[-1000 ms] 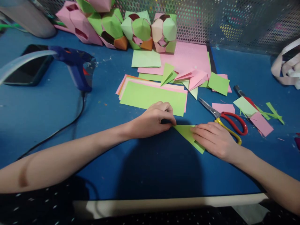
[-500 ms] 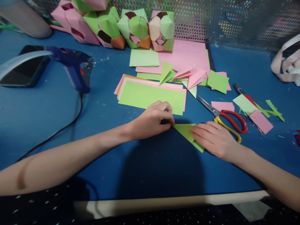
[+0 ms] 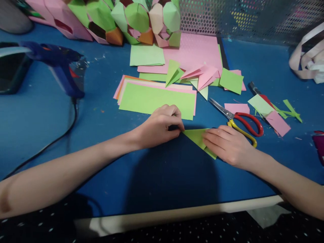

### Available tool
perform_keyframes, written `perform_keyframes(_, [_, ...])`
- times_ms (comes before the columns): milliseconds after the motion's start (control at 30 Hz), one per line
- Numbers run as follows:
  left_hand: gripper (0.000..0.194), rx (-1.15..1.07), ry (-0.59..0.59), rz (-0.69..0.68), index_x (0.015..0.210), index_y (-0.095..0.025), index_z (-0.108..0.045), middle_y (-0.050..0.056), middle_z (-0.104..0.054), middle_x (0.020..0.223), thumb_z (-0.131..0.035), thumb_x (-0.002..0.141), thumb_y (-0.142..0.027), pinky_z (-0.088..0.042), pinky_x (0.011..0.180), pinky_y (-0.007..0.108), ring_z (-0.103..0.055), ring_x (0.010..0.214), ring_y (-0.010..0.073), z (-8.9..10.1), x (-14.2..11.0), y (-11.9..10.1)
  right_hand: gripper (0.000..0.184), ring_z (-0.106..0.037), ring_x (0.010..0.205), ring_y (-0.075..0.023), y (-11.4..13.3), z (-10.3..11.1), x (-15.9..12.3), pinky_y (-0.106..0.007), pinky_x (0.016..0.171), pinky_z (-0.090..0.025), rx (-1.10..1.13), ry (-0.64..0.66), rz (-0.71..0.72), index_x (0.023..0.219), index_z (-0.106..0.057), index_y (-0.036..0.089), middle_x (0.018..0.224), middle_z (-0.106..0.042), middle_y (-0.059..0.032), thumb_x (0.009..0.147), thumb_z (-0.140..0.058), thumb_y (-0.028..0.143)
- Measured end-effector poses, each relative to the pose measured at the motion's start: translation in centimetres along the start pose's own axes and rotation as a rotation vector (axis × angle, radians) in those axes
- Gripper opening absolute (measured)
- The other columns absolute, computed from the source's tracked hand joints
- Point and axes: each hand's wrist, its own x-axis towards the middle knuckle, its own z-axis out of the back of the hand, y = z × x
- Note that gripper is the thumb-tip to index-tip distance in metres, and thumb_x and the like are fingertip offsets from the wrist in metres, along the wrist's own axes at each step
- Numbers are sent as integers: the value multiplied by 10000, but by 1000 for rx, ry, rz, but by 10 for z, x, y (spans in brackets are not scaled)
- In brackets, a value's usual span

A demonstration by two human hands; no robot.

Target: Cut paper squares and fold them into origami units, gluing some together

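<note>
Looks like a crease getting pressed flat on the desk point(image 3: 106, 199): left hand point(image 3: 164, 125) pinches the tip of the green triangle point(image 3: 194, 136), knuckles up, while the right hand point(image 3: 231, 147) lies flat, fingers together, over its wide end. I'd say the next bit calls for keeping that tip pinned and pressing evenly. Scissors point(image 3: 231, 116) sit just beyond the right hand, strips point(image 3: 157, 98) just past the left, paper balls point(image 3: 137, 18) way further off.
</note>
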Motion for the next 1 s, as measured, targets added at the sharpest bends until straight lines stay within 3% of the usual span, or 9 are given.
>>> perform_keyframes(300, [157, 3, -2, -4, 776, -199, -714, 63, -572, 909, -572, 780, -133, -435, 803, 358, -524, 883, 196, 0, 0, 0, 261, -590, 1078, -256, 0, 2, 0, -401, 835, -486, -29, 54, 4, 1067, -667, 79, 1146, -679, -151, 943, -438, 97])
perform_keyframes(1000, [163, 7, -8, 1, 765, -206, -705, 57, -571, 911, -569, 773, -116, -434, 804, 349, -515, 880, 189, 0, 0, -1, 223, -589, 1062, -254, -1, 4, 0, -393, 801, -477, -19, 20, 38, 1049, -678, 58, 1135, -680, -170, 910, -504, 74])
